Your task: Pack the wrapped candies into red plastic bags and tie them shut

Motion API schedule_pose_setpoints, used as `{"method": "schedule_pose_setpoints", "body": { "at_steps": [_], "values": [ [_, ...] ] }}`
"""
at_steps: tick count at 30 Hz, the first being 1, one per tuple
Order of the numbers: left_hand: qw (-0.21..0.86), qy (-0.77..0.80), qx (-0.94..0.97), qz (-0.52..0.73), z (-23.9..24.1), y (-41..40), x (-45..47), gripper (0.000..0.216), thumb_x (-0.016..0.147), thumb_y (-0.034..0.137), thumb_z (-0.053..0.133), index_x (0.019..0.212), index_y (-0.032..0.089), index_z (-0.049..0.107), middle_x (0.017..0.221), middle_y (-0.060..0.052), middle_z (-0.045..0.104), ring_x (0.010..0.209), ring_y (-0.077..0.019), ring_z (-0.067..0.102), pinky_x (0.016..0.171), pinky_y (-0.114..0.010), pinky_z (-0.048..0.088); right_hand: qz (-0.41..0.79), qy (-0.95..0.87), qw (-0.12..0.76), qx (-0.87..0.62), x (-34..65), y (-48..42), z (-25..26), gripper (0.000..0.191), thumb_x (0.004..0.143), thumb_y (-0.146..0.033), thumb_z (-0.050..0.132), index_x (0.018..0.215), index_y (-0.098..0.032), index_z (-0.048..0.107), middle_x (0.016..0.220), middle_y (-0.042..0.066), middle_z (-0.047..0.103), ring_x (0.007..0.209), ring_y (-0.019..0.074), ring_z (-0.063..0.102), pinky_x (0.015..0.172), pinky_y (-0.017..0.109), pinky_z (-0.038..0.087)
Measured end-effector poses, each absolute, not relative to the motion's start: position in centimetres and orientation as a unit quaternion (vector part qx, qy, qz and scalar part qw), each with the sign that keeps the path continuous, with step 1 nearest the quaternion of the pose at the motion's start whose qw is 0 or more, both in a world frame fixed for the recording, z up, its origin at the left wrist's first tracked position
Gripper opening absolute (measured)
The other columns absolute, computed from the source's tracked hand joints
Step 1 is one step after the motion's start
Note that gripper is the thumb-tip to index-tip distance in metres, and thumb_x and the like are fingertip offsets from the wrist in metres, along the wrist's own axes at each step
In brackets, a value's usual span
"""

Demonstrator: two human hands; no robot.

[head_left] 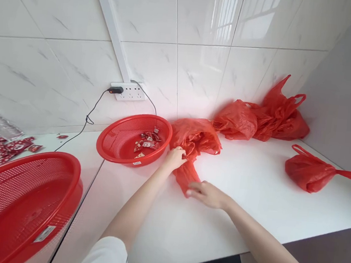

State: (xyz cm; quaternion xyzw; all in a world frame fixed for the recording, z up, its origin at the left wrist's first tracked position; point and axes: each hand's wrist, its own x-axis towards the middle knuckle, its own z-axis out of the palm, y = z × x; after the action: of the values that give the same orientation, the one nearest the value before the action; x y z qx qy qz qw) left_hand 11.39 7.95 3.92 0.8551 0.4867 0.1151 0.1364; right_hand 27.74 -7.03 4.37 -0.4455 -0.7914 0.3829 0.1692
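Red film makes up the bag, on the white table at two o'clock from the left hand, whose curled fingers grip its gathered neck. At four o'clock from there, the right hand has its fingers partly bent on the bag's loose end, though I cannot tell whether it pinches. Keeping the neck firmly anchored while drawing that end gently straight would likely spare the thin plastic a tear.

Red plastic bag, crumpled (slightly see-through), lying on white tabletop, one end stretched out.
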Motion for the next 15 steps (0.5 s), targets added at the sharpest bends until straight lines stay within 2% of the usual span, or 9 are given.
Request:
{"method": "schedule_pose_setpoints", "body": {
  "at_steps": [3, 7, 10, 12, 15],
  "values": [
    [0.076, 0.510, 0.844, 0.146, 5.7, 5.3, 10.4, 0.016, 0.086, 0.025, 0.059, 0.095, 0.017, 0.069, 0.128, -0.013, 0.057, 0.112, -0.0298, 0.056, 0.098, -0.044, 0.040, 0.275, -0.746, 0.104, -0.597, 29.1, -6.5, 5.2, 0.046, 0.102, -0.038, 0.022, 0.090, -0.022, 0.063, 0.068, 0.002, 0.061, 0.065, 0.0161, 0.060, 0.066, 0.027, 0.042],
    [-0.056, 0.500, 0.834, 0.227, 7.3, 1.2, 9.7, 0.017, 0.088, 0.026, 0.055, 0.083, 0.017, 0.070, 0.128, -0.016, 0.056, 0.117, -0.0331, 0.051, 0.096, -0.049, 0.039, 0.136, -0.687, 0.031, -0.713, 30.3, -5.9, 5.9, 0.033, 0.098, -0.033, 0.036, 0.116, -0.015, 0.057, 0.090, 0.016, 0.068, 0.083, 0.0291, 0.066, 0.068, 0.035, 0.041],
    [-0.102, 0.451, 0.837, 0.293, 8.0, -1.5, 9.3, 0.022, 0.090, 0.020, 0.050, 0.077, 0.019, 0.068, 0.122, -0.015, 0.060, 0.117, -0.0318, 0.051, 0.100, -0.053, 0.034, 0.050, -0.665, 0.001, -0.745, 30.6, -6.2, 6.8, 0.044, 0.093, -0.033, 0.050, 0.131, -0.012, 0.046, 0.089, 0.017, 0.069, 0.082, 0.0327, 0.066, 0.071, 0.040, 0.042],
    [-0.105, 0.403, 0.843, 0.341, 8.3, -2.8, 8.9, 0.022, 0.089, 0.017, 0.049, 0.073, 0.021, 0.065, 0.114, -0.012, 0.064, 0.112, -0.0280, 0.054, 0.103, -0.050, 0.033, -0.022, -0.654, 0.004, -0.757, 30.4, -6.6, 7.6, 0.043, 0.089, -0.031, 0.057, 0.126, -0.011, 0.051, 0.091, 0.019, 0.068, 0.085, 0.0351, 0.064, 0.074, 0.043, 0.041],
    [-0.052, 0.369, 0.832, 0.412, 8.5, -4.1, 8.7, 0.024, 0.087, 0.017, 0.051, 0.064, 0.022, 0.056, 0.096, -0.008, 0.068, 0.096, -0.0220, 0.059, 0.095, -0.041, 0.042, -0.061, -0.658, 0.089, -0.746, 29.1, -7.1, 8.6, 0.020, 0.092, -0.028, 0.052, 0.099, -0.011, 0.062, 0.094, 0.021, 0.066, 0.091, 0.0344, 0.062, 0.075, 0.042, 0.041]
  ]
}}
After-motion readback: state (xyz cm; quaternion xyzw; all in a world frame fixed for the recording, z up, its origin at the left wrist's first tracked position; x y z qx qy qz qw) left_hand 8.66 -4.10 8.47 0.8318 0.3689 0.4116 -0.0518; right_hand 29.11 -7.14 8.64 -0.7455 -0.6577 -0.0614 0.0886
